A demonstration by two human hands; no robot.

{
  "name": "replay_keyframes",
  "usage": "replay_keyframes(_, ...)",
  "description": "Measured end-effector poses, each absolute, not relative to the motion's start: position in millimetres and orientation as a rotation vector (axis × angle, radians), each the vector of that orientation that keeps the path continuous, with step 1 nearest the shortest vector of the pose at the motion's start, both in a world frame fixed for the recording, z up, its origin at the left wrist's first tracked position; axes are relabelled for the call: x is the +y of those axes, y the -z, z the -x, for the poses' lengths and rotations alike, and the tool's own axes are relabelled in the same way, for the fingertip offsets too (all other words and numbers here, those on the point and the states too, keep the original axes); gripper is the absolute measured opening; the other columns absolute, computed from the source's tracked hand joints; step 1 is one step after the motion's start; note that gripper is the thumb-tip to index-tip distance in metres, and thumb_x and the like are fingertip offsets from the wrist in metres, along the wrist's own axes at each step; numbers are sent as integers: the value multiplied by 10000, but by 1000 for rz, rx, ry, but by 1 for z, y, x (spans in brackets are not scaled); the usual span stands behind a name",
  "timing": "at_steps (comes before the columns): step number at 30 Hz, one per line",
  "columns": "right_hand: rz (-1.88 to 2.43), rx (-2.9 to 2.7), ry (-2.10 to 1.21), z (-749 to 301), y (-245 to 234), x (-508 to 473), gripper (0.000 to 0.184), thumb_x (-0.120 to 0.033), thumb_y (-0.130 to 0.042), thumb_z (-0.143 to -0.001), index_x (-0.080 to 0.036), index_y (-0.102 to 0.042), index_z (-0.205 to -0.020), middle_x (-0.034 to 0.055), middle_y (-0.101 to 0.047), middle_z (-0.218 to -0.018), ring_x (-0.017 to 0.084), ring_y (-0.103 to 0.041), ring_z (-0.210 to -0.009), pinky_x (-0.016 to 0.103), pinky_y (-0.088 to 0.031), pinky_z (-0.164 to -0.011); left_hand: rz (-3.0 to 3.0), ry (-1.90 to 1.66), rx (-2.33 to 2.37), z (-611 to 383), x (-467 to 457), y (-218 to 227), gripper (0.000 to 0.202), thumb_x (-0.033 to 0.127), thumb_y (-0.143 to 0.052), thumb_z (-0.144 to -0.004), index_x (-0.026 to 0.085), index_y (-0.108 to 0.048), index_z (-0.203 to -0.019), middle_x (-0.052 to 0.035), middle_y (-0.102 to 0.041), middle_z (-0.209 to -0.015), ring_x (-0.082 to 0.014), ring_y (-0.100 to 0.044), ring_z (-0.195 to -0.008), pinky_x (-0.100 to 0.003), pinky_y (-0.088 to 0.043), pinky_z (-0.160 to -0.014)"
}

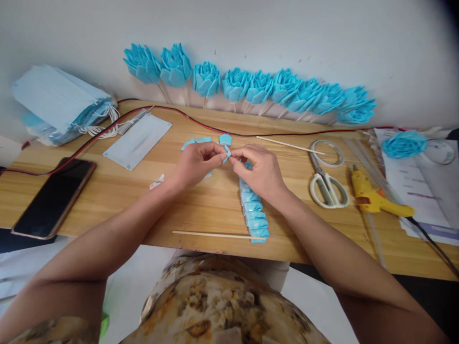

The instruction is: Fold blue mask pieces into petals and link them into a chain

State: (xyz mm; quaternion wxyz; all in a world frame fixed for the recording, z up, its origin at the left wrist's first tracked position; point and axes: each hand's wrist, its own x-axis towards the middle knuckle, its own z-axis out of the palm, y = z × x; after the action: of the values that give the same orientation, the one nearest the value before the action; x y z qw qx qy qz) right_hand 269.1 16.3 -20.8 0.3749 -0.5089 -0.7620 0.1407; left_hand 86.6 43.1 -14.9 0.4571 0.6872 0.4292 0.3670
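Note:
Between my fingertips is a small blue fabric petal (227,154), pinched by my left hand (201,160) and my right hand (257,168). Both hands are closed, just above the table's middle. A row of folded blue petals (255,216) runs toward the front edge, its far end partly under my right hand. Another blue petal (225,139) lies just beyond my fingers. Flat blue pieces (196,141) rest behind my left hand and are partly hidden by it. One thin wooden stick (211,234) lies near the front edge, its right end over the petal row.
Several blue fabric flowers (206,80) on sticks lean along the wall. At left are a stack of face masks (60,98), a flat mask (138,140) and a phone (54,198). Scissors (328,186), a tape roll (335,154) and a yellow glue gun (373,196) lie right.

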Motion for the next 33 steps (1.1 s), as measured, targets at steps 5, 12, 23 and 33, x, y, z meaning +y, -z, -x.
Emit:
replay_keyframes(5, 1257, -1960, -353, -270, 23, 17, 160, -182, -581, -854, -201, -740, -855, 27, -725, -774, 168, -622, -719, 316, -444, -722, -1670, -908, 1039, -87, 44, 15, 219, 366, -635, -790, 155, -653, -735, 19, -520, -623, -87, -397, -559, -223, -314, -515)
replay_keyframes(12, 1240, -1947, -374, -270, 23, 17, 151, -194, -593, -845, -194, -744, -854, 33, -730, -781, 169, -629, -719, 310, -458, -714, -1655, -905, 1038, -86, 45, 18, 225, 370, -642, -790, 151, -659, -743, 20, -517, -621, -84, -397, -558, -214, -315, -509)
replay_keyframes(23, 1258, -1831, -573, -276, 15, 17, 180, -216, -578, -848, -214, -758, -864, 24, -745, -818, 176, -654, -775, 320, -488, -770, -1513, -909, 1032, -84, 44, 8, 225, 385, -657, -762, 160, -644, -748, 5, -585, -676, -99, -468, -601, -223, -371, -549)
replay_keyframes(33, 1233, -1606, -1072, -288, 13, 24, 221, -357, -601, -871, -208, -761, -903, 21, -733, -850, 171, -648, -807, 292, -486, -725, -1490, -759, 970, -82, 40, 1, 215, 379, -662, -774, 166, -644, -746, 20, -547, -608, -92, -435, -539, -224, -340, -504)
